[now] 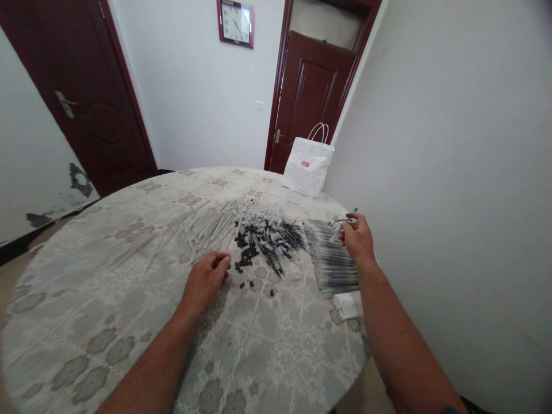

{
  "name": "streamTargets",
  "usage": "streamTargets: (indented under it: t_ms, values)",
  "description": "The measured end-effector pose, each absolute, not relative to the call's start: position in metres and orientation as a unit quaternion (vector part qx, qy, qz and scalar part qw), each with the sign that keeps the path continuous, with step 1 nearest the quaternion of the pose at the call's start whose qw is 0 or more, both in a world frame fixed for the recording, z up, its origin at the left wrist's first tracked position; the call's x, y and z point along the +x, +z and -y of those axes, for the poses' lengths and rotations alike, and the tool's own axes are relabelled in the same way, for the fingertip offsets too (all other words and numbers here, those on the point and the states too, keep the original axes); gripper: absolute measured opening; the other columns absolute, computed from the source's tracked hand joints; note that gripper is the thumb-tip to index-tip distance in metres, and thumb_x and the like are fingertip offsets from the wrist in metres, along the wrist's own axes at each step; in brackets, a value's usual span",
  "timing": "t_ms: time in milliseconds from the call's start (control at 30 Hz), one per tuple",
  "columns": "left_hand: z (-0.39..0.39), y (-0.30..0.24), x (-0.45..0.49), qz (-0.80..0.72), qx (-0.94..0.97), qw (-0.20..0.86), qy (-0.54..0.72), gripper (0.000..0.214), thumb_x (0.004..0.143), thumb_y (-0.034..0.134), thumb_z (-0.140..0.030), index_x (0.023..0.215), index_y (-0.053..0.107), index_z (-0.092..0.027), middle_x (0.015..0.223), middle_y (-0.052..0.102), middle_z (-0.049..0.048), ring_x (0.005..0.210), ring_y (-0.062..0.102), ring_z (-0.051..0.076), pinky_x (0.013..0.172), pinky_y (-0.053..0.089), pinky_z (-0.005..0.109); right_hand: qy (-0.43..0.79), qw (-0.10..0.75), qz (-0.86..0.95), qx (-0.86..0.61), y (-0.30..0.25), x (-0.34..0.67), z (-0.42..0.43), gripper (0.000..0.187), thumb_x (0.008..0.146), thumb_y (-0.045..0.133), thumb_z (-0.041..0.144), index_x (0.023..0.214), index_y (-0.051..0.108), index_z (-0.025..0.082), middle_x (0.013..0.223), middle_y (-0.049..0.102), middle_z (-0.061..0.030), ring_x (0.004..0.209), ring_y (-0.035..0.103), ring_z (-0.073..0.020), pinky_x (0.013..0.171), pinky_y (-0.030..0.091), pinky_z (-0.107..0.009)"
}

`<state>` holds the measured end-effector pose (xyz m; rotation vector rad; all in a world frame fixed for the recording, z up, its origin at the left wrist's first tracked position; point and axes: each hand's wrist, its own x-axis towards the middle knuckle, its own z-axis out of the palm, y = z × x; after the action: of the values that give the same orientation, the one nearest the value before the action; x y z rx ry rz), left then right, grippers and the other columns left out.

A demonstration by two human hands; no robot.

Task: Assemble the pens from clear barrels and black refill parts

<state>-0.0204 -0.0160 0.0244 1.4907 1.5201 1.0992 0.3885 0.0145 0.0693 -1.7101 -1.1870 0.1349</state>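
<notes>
My right hand [357, 237] is closed on a pen, mostly hidden by the fingers, above a row of assembled pens [334, 259] at the right of the table. Thin dark and clear parts stick out around those fingers. My left hand [207, 277] rests low over the table with its fingers curled together; whether anything is in them is hidden. Just right of it lie small black caps [246, 253]. Behind them is a heap of dark-tipped pen refills [282, 238] mixed with whitish small pieces [259, 215]. Clear pen barrels [211, 227] lie spread out at the left.
A patterned cloth covers the round table [129, 322]. A white paper bag [308, 167] stands at the far right edge, and a folded white packet [347, 305] lies below the pen row. The wall [452, 172] runs close along the right side.
</notes>
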Motion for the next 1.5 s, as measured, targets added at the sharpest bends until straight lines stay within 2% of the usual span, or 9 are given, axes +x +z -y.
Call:
streamTargets:
  t_ms: [100, 167, 267, 367, 500, 733, 900, 1500]
  values:
    - [0.016, 0.024, -0.021, -0.592, 0.586, 0.354, 0.425, 0.039, 0.080, 0.057, -0.052, 0.094, 0.069, -0.017, 0.076, 0.072, 0.0047, 0.057, 0.063, 0.018, 0.057, 0.046, 0.027, 0.110, 0.513, 0.493, -0.694, 0.065, 0.391, -0.020, 0.044, 0.084, 0.043, 0.035, 0.117, 0.062, 0.013, 0.091, 0.071, -0.0088, 0.064, 0.066, -0.0168, 0.052, 0.049, -0.025]
    - [0.016, 0.023, -0.022, -0.593, 0.587, 0.345, 0.429, 0.039, 0.080, 0.057, -0.052, 0.094, 0.069, -0.017, 0.076, 0.072, 0.0047, 0.059, 0.063, 0.018, 0.058, 0.046, 0.027, 0.091, 0.482, 0.498, -0.715, 0.063, 0.394, -0.023, 0.042, 0.082, 0.043, 0.027, 0.117, 0.063, 0.014, 0.096, 0.072, -0.0086, 0.068, 0.067, -0.0165, 0.059, 0.051, -0.026]
    - [0.016, 0.024, -0.022, -0.596, 0.588, 0.338, 0.429, 0.039, 0.080, 0.057, -0.052, 0.093, 0.069, -0.017, 0.077, 0.072, 0.0048, 0.059, 0.063, 0.018, 0.059, 0.046, 0.027, 0.016, 0.372, 0.536, -0.758, 0.062, 0.398, -0.024, 0.041, 0.080, 0.047, 0.018, 0.116, 0.065, 0.017, 0.097, 0.074, -0.0064, 0.079, 0.069, -0.0168, 0.077, 0.051, -0.028]
    - [0.016, 0.024, -0.021, -0.595, 0.591, 0.340, 0.425, 0.038, 0.081, 0.056, -0.051, 0.093, 0.069, -0.017, 0.078, 0.072, 0.0051, 0.060, 0.063, 0.018, 0.059, 0.046, 0.027, -0.056, 0.245, 0.554, -0.794, 0.061, 0.396, -0.024, 0.035, 0.084, 0.052, 0.022, 0.115, 0.068, 0.019, 0.105, 0.074, -0.0091, 0.098, 0.067, -0.0208, 0.089, 0.047, -0.030]
    - [0.017, 0.023, -0.020, -0.585, 0.599, 0.339, 0.429, 0.037, 0.081, 0.057, -0.051, 0.092, 0.068, -0.017, 0.080, 0.072, 0.0058, 0.063, 0.064, 0.019, 0.060, 0.047, 0.027, -0.096, 0.139, 0.551, -0.817, 0.061, 0.391, -0.025, 0.035, 0.090, 0.051, 0.032, 0.119, 0.067, 0.020, 0.107, 0.073, -0.0121, 0.104, 0.066, -0.0235, 0.090, 0.045, -0.031]
    - [0.018, 0.025, -0.018, -0.585, 0.587, 0.353, 0.434, 0.038, 0.078, 0.059, -0.053, 0.090, 0.069, -0.019, 0.079, 0.071, 0.0054, 0.066, 0.064, 0.020, 0.059, 0.047, 0.027, -0.111, 0.061, 0.572, -0.810, 0.066, 0.390, -0.043, 0.037, 0.093, 0.046, 0.034, 0.121, 0.067, 0.022, 0.111, 0.072, -0.0130, 0.104, 0.066, -0.0248, 0.086, 0.047, -0.032]
    - [0.018, 0.024, -0.019, -0.590, 0.598, 0.339, 0.423, 0.034, 0.080, 0.057, -0.050, 0.090, 0.069, -0.020, 0.078, 0.071, 0.0047, 0.066, 0.064, 0.020, 0.060, 0.046, 0.027, -0.081, 0.033, 0.596, -0.798, 0.061, 0.394, -0.055, 0.032, 0.090, 0.049, 0.027, 0.111, 0.073, 0.023, 0.113, 0.071, -0.0115, 0.105, 0.066, -0.0217, 0.089, 0.046, -0.029]
    - [0.016, 0.020, -0.022, -0.594, 0.608, 0.321, 0.418, 0.032, 0.081, 0.057, -0.049, 0.090, 0.069, -0.021, 0.073, 0.070, 0.0025, 0.063, 0.064, 0.020, 0.062, 0.046, 0.028, -0.080, 0.017, 0.622, -0.779, 0.050, 0.399, -0.065, 0.037, 0.096, 0.043, 0.026, 0.123, 0.068, 0.024, 0.120, 0.065, -0.0134, 0.111, 0.063, -0.0208, 0.096, 0.043, -0.030]
